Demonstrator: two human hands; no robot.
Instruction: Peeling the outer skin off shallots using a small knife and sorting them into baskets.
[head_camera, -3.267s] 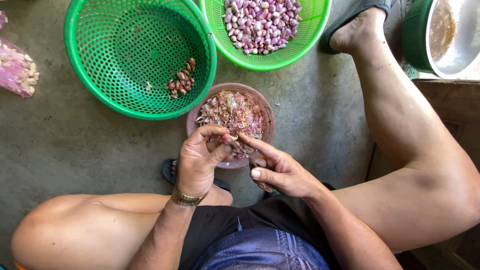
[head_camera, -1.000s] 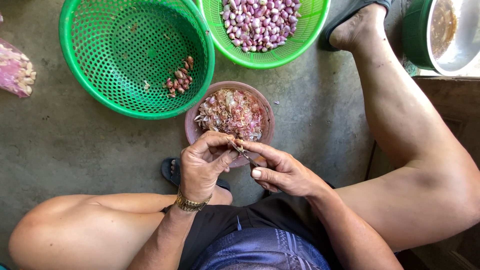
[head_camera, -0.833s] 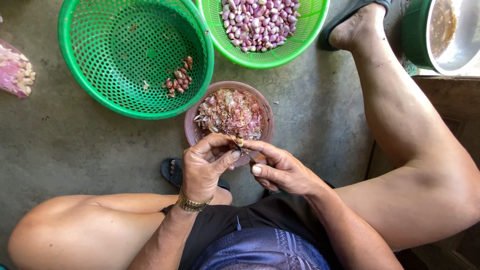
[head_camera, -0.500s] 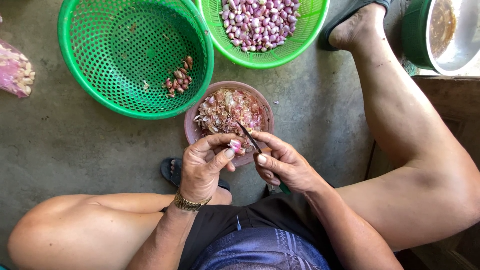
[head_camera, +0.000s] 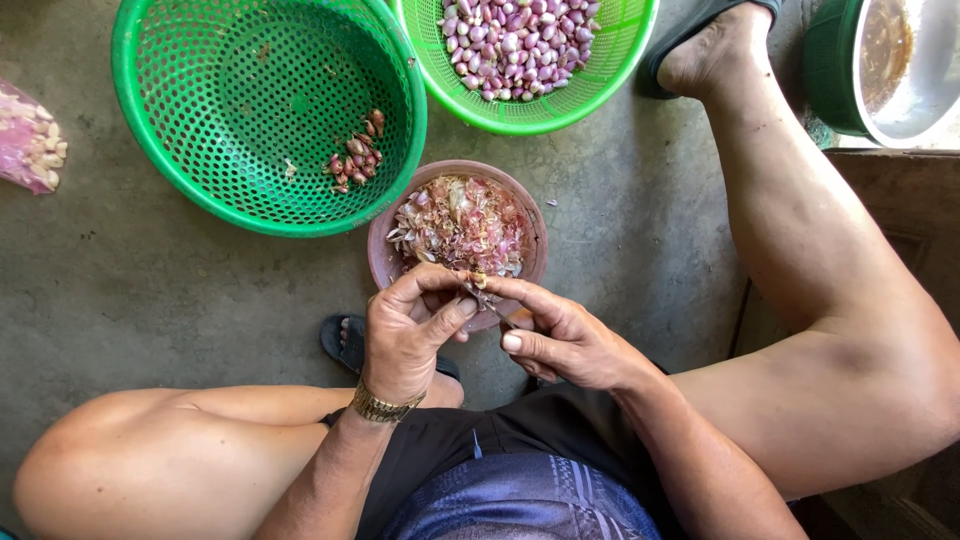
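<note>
My left hand (head_camera: 408, 330) pinches a small shallot (head_camera: 476, 283) over the near rim of a pink bowl (head_camera: 380, 262) filled with papery skins. A gold bracelet circles that wrist. My right hand (head_camera: 566, 340) holds a small knife (head_camera: 497, 312), its blade laid against the shallot, thumb pressed close. Both hands meet just above the bowl's edge. Beyond the bowl, a large green basket (head_camera: 200, 130) contains a few unpeeled shallots (head_camera: 355, 160). A second green basket (head_camera: 610, 70) at the top holds a heap of peeled purple shallots (head_camera: 515, 40).
I sit low on a concrete floor with knees spread, right leg (head_camera: 810, 260) stretched toward a sandal at top right. A green-rimmed metal bowl (head_camera: 880, 70) stands top right. A plastic bag of cloves (head_camera: 30, 140) lies at far left. A dark sandal (head_camera: 345, 340) sits under my left hand.
The knife blade, raised and visible half a second ago, has come down against the shallot. Both hands have drawn closer together over the bowl's rim.
</note>
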